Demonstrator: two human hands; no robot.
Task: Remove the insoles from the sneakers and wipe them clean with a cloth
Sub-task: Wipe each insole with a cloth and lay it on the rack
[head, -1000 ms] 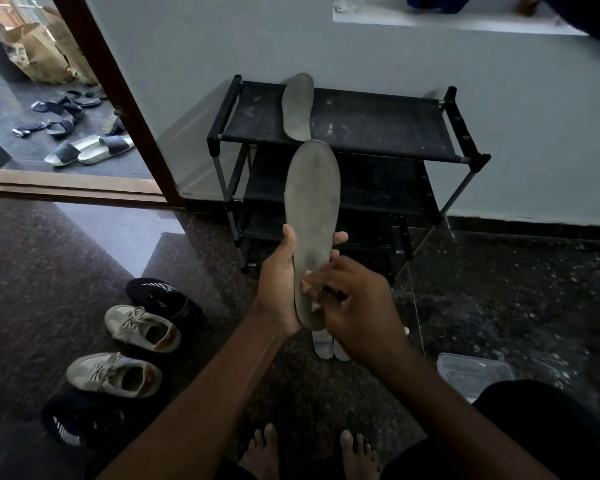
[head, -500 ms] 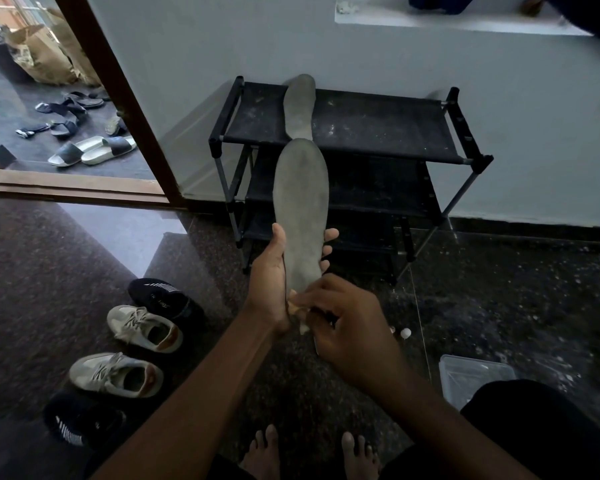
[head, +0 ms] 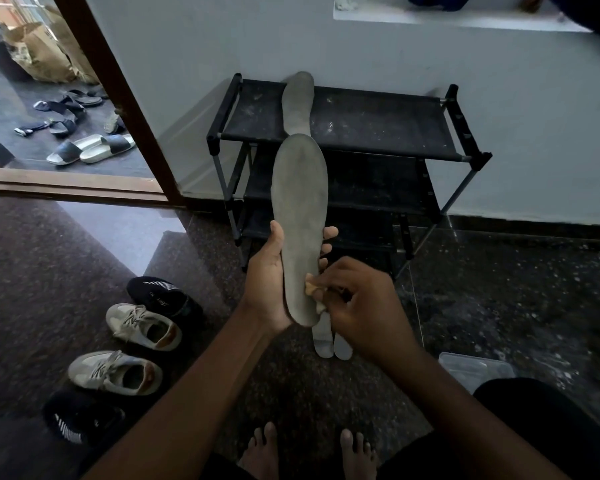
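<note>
Grey foam insole (head: pixel 300 216) stands upright at the frame's centre, its heel end clamped in the left hand (head: pixel 267 282), thumb at nine o'clock and fingertips at three. At five o'clock of that heel the right hand (head: pixel 357 306) pinches a small tan cloth (head: pixel 313 289) against the insole. Two cream lace-up sneakers (head: pixel 142 325) sit on the dark floor at eight o'clock.
</note>
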